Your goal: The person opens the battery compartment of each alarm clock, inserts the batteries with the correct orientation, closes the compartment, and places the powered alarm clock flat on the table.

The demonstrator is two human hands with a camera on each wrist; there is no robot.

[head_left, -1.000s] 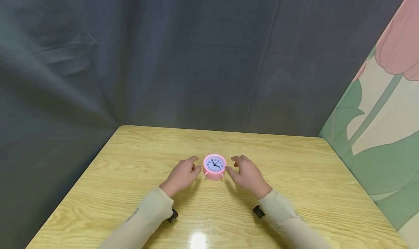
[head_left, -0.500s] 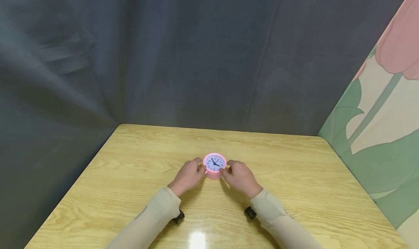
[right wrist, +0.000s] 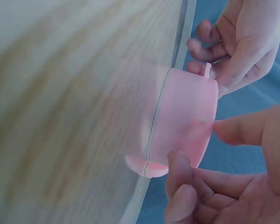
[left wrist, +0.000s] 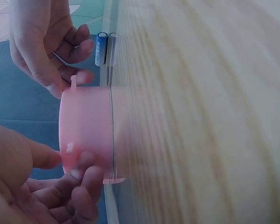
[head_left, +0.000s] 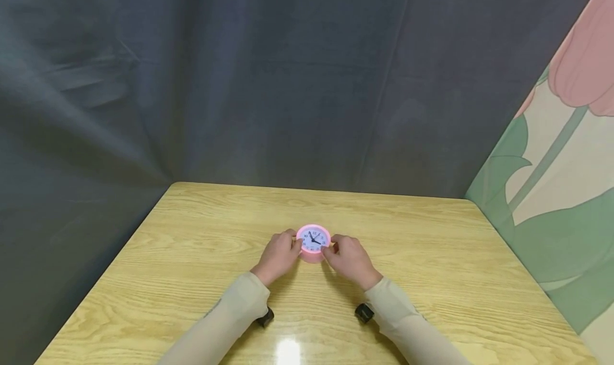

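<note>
A round pink alarm clock (head_left: 313, 239) with a white dial and black numerals lies face up on the wooden table (head_left: 206, 237). My left hand (head_left: 277, 254) grips its left side between thumb and fingers. On the opposite side my right hand (head_left: 352, 258) holds the rim the same way. The left wrist view shows the side of the clock body (left wrist: 87, 119) with its back against the tabletop and small pegs along its edge. In the right wrist view, thumb and fingers meet the pink casing (right wrist: 182, 119), and a rounded pink part shows low on its side.
A blue battery (left wrist: 101, 49) stands beyond the clock in the left wrist view; it does not show in the head view. A dark curtain (head_left: 288, 88) hangs behind the table, and a flower-patterned wall covering (head_left: 556, 173) borders its right side.
Both hands have closed in from either side and taken hold of the clock, which they did not grip one second ago. The clock has shifted very slightly to the left.
</note>
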